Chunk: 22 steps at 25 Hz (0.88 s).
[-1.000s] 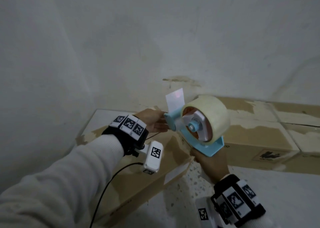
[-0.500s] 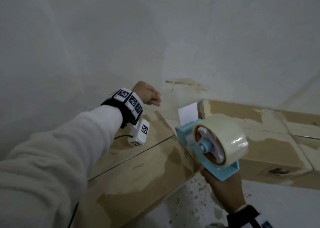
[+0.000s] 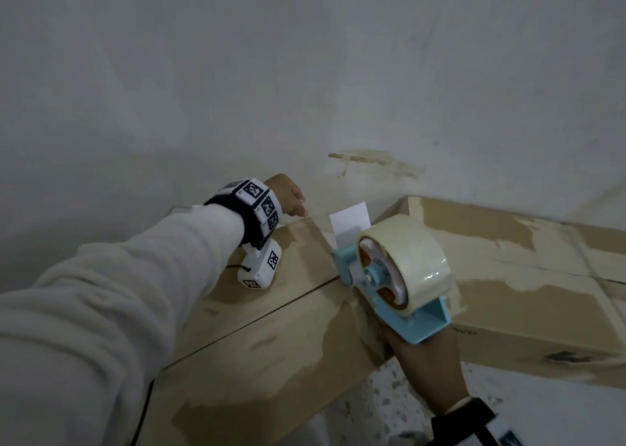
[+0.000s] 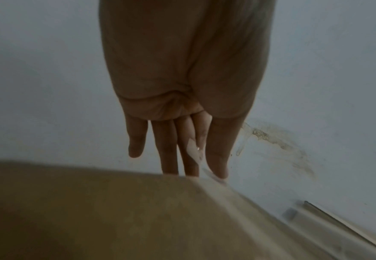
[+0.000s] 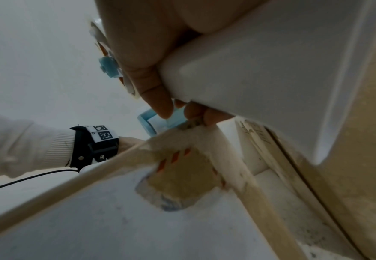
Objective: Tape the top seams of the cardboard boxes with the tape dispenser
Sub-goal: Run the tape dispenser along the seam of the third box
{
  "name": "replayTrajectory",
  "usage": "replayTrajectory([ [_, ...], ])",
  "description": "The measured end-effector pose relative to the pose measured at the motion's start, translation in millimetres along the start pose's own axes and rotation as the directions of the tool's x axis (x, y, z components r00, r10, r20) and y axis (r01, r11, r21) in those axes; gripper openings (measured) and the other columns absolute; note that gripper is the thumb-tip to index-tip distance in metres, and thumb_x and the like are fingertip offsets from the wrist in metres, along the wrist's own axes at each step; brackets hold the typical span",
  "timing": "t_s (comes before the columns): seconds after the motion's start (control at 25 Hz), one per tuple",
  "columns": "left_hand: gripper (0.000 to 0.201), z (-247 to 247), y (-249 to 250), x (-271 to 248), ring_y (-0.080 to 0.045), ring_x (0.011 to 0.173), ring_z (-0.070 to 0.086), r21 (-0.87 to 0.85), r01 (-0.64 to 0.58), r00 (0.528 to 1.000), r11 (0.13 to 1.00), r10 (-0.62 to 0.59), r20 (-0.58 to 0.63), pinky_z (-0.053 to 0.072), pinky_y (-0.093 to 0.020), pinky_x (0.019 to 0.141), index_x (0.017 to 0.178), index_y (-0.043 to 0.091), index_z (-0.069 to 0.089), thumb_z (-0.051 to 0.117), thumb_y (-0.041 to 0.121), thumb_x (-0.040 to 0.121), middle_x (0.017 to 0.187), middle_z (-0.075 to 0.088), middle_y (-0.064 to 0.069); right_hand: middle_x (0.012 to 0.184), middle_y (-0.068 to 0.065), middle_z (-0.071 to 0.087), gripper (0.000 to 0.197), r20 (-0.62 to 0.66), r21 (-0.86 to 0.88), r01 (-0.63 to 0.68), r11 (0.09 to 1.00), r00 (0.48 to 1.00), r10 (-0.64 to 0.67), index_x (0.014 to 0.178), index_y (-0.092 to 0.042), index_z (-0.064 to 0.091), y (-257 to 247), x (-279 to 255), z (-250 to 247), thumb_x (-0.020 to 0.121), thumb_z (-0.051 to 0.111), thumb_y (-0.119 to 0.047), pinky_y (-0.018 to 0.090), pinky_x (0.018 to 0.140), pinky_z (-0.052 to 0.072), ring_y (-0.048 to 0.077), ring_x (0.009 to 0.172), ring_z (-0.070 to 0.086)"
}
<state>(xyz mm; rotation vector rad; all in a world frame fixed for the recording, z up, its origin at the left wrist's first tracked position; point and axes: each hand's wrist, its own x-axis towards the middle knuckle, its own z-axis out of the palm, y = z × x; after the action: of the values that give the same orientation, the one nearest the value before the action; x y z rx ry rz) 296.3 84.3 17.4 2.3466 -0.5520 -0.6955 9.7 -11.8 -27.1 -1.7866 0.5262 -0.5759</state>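
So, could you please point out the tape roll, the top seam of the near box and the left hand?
tape roll (image 3: 416,259): head view, on its outer wound surface.
top seam (image 3: 257,319): head view, midway along the dark line.
left hand (image 3: 286,191): head view, on its back.

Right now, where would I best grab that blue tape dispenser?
Grip the tape dispenser by its handle under the tape roll, coming from below on the near side, as the right hand does. The roll fills the top and the front end faces the cardboard box, so the handle is probably the only free grip.
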Motion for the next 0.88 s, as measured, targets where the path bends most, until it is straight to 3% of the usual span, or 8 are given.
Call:
replayTrajectory([
  [0.12,0.041,1.7,0.7,3.6,-0.027,0.098,0.065,-0.015,0.037,0.998,0.999,-0.036,0.055,0.050,-0.033,0.093,0.117,-0.006,0.060,0.071,0.009,0.081,0.116,0.065,-0.019,0.079,-0.037,0.065,0.046,0.008,-0.012,-0.008,1.000,1.000,0.008,0.086,-0.035,0.055,2.6,0.8,-0.5,0.070,0.075,0.004,0.014,0.057,0.050,-0.009,0.073,0.063],
  [0.24,0.040,1.6,0.5,2.7,-0.028,0.100,0.062,0.074,0.101,0.979,0.992,-0.112,0.172,0.056,-0.021,0.065,0.119,-0.008,0.058,0.063,0.018,0.089,0.122,0.061,-0.017,0.078,-0.029,0.068,0.047,0.008,-0.025,-0.011,1.000,1.000,0.011,0.086,-0.036,0.054,2.4,0.8,2.2,0.070,0.075,0.003,0.015,0.058,0.050,-0.008,0.074,0.063],
  [0.28,0.043,1.5,1.0,1.1,-0.028,0.102,0.060,0.117,0.128,0.971,0.985,-0.149,0.188,0.055,-0.021,0.066,0.121,-0.006,0.056,0.060,0.024,0.091,0.124,0.060,-0.015,0.076,-0.022,0.069,0.048,0.002,-0.026,-0.014,1.000,1.000,0.014,0.086,-0.037,0.054,2.7,0.5,2.7,0.070,0.075,0.003,0.016,0.058,0.050,-0.008,0.074,0.063],
  [0.4,0.067,-2.1,-2.4,-1.5,-0.031,0.123,0.049,0.265,0.160,0.977,0.951,-0.191,0.095,0.042,-0.034,0.096,0.136,-0.002,0.040,0.062,0.038,0.088,0.141,0.045,-0.016,0.084,-0.017,0.063,0.048,-0.008,-0.027,-0.017,1.000,1.000,0.016,0.085,-0.037,0.053,0.9,-1.2,4.5,0.068,0.077,0.001,0.021,0.062,0.046,-0.011,0.074,0.061],
  [0.56,0.038,2.1,0.8,-11.9,-0.027,0.119,0.052,0.274,-0.029,0.999,0.961,0.019,0.040,0.040,-0.029,0.096,0.126,0.003,0.056,0.056,0.019,0.092,0.133,0.055,-0.014,0.090,-0.020,0.060,0.041,-0.022,-0.060,-0.003,0.998,1.000,0.002,0.087,-0.040,0.050,0.1,-0.9,6.5,0.065,0.081,-0.025,0.021,0.066,0.045,-0.011,0.078,0.060],
  [0.68,0.049,30.1,-3.8,-27.4,-0.030,0.132,0.041,0.407,-0.063,0.987,0.911,-0.004,0.162,0.033,-0.033,0.106,0.143,0.003,0.033,0.040,0.022,0.098,0.146,0.038,-0.017,0.087,-0.022,0.061,0.042,-0.048,-0.108,0.005,0.994,0.999,-0.010,0.089,-0.043,0.048,0.5,-0.7,9.1,0.053,0.065,-0.056,0.019,0.066,0.048,0.000,0.080,0.061],
  [0.8,0.074,43.5,-18.7,-38.0,-0.038,0.137,0.028,0.444,-0.067,0.988,0.893,-0.002,0.153,0.026,-0.041,0.111,0.151,0.017,0.002,0.040,0.047,0.095,0.150,0.023,-0.022,0.082,-0.025,0.068,0.039,-0.045,-0.081,0.016,0.997,0.999,-0.019,0.085,-0.042,0.052,0.8,-1.1,12.0,0.056,0.077,-0.050,0.023,0.063,0.053,0.000,0.081,0.064],
  [0.88,0.079,43.1,-21.2,-41.2,-0.039,0.140,0.020,0.434,-0.052,0.988,0.899,-0.017,0.153,0.020,-0.042,0.112,0.151,0.025,-0.001,0.041,0.055,0.092,0.152,0.018,-0.022,0.077,-0.018,0.069,0.034,-0.038,-0.089,-0.020,0.996,0.999,0.017,0.079,-0.039,0.056,-0.5,-1.5,12.4,0.065,0.082,-0.023,0.036,0.065,0.054,0.004,0.078,0.066],
])
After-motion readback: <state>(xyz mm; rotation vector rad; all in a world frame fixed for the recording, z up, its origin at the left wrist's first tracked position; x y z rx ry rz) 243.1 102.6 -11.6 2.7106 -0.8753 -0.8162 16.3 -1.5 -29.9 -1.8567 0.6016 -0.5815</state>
